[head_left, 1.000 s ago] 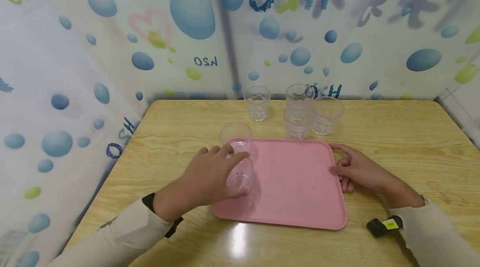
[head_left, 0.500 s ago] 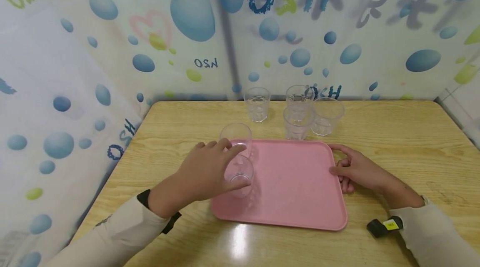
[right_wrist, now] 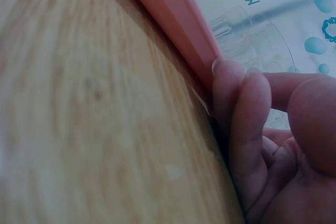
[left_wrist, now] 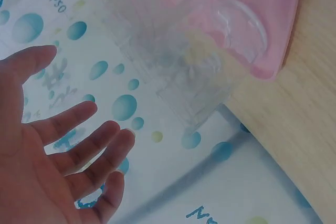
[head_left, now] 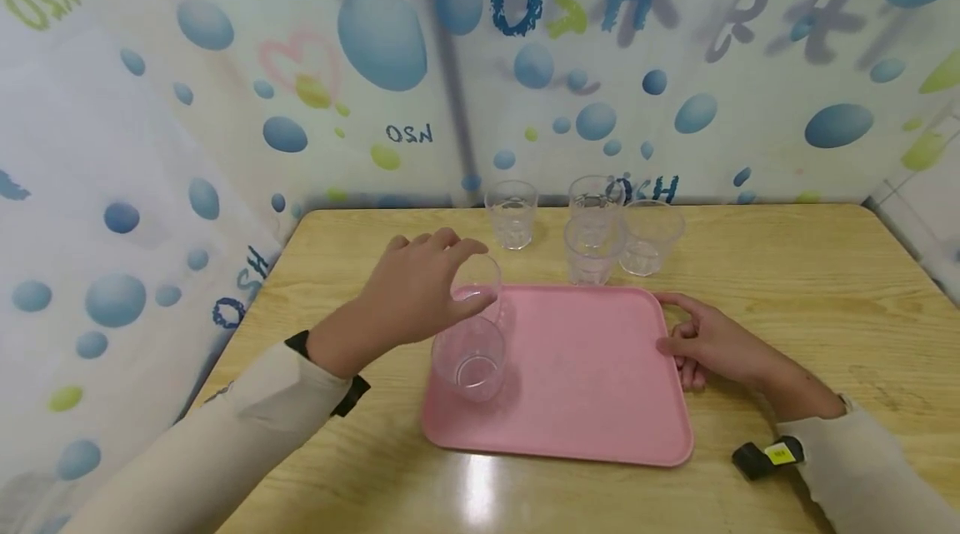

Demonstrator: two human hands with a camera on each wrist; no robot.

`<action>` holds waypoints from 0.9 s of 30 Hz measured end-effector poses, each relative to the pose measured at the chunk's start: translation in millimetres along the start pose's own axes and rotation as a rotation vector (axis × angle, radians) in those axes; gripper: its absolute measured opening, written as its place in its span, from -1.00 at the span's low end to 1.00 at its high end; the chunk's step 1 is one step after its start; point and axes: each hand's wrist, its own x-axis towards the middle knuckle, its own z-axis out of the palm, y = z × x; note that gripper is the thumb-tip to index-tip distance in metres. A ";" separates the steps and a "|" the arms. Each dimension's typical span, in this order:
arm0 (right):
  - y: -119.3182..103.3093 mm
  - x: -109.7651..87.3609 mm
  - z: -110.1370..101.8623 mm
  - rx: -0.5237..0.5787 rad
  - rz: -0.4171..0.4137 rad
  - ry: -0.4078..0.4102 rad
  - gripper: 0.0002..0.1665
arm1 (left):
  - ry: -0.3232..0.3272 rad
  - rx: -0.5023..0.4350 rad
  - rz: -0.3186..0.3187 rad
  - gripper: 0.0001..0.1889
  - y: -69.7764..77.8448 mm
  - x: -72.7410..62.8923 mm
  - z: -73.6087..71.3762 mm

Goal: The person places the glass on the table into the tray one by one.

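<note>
Fingers spread, your left hand (head_left: pixel 411 291) hovers near the front clear tumbler (head_left: pixel 471 359), likely light, stiff, slippery, best held mid-wall; your right hand (head_left: pixel 708 342) pinches the pink tray (head_left: pixel 588 376).

2 clear cups (head_left: pixel 470 361) on pink tray (head_left: pixel 592 380)

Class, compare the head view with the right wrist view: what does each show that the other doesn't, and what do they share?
Head view only: the left hand, the sleeves and the pink tray's broad flat top.
Right wrist view only: the tray's outer side and the right hand's palm side, close up.
Both: right hand touching tray, wooden table, patterned wall covering, clear cups.
</note>
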 end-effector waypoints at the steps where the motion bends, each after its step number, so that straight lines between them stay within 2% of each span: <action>1: 0.2 -0.1 -0.2 -0.001 0.002 0.000 -0.03 | -0.006 -0.010 -0.008 -0.36 -0.7 5.2 -0.8; 9: 1.0 -0.6 -1.3 0.003 -0.003 0.002 -0.04 | -0.056 -0.014 -0.048 -0.35 -6.7 53.2 -3.3; 13: 0.5 -0.9 -1.8 0.015 -0.003 -0.003 -0.04 | -0.114 -0.007 -0.081 -0.35 -9.1 76.3 -3.2; 19: -0.1 -1.7 -2.4 0.033 0.008 -0.003 -0.03 | -0.169 0.002 -0.112 -0.33 -13.6 110.8 3.5; 27: 2.4 0.4 -0.8 0.044 -0.014 -0.015 -0.05 | -0.252 0.019 -0.099 -0.29 -15.9 141.4 11.9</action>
